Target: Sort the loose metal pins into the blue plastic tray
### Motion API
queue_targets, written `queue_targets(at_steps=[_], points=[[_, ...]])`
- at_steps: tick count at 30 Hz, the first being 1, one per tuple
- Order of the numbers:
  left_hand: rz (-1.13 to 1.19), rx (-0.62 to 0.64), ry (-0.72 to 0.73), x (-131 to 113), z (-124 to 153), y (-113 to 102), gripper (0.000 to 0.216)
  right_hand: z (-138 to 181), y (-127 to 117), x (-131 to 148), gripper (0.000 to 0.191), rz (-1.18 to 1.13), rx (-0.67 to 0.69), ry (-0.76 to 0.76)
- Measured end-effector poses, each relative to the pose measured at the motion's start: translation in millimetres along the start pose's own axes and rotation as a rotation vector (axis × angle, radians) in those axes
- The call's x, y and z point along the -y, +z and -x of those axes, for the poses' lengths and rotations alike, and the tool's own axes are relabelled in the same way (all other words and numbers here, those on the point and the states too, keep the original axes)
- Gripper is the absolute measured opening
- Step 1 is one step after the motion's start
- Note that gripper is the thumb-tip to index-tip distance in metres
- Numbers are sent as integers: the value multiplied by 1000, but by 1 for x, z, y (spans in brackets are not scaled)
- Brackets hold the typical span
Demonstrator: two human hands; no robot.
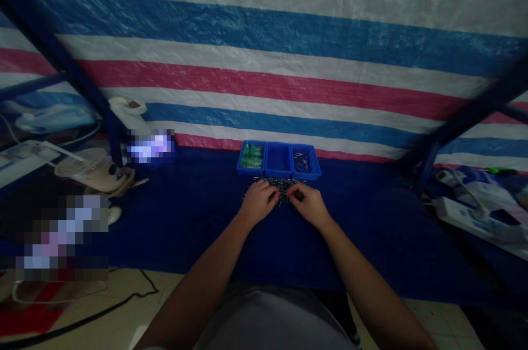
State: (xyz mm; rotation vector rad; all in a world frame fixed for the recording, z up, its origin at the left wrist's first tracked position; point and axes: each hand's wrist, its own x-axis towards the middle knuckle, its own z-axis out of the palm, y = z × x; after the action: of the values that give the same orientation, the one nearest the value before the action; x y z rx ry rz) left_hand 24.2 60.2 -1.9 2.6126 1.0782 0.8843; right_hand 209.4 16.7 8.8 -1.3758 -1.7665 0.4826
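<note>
From the camera on my head I look down at my two forearms reaching out over the counter [185,223], which is covered in dark blue cloth. My left hand [258,202] and my right hand [311,205] lie close together, knuckles up and fingers curled down, and the fingertips nearly meet in the middle. Between and just beyond them is a pile of small dark metal pins [279,184], spread loosely on the cloth. Both sets of fingertips are in the near edge of that pile. The light is dim and the pins are tiny, so I cannot tell whether either hand is pinching a pin or only resting on them.

Just behind the pile, touching the back of the counter, stand three small blue bins in a row. The left bin [251,156] holds green pieces, the middle bin [278,159] looks nearly bare, and the right bin [306,161] has a few dark pins in it.

A striped tarp [264,53] in red, white and blue hangs behind the counter. Far to my left a lidded plastic cup [88,169] with a straw stands beside a blue frame post [112,138]. Far to my right a white power strip [466,217] lies with a plug in it. A black cable [103,309] runs over the tiled floor below on the left.
</note>
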Motion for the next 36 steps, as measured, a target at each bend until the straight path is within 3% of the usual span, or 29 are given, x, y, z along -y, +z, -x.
queue_targets(at_steps=[10, 23, 36], points=[[71, -10, -20, 1, -1, 0, 17, -1, -1, -1, 8, 18, 36, -5], [31, -92, -45, 9, -11, 5, 20, -23, -3, -3, 17, 117, 80, -192], [-8, -119, -35, 11, -13, 10, 21, -25, -7, -13, 18, 169, 130, -224]])
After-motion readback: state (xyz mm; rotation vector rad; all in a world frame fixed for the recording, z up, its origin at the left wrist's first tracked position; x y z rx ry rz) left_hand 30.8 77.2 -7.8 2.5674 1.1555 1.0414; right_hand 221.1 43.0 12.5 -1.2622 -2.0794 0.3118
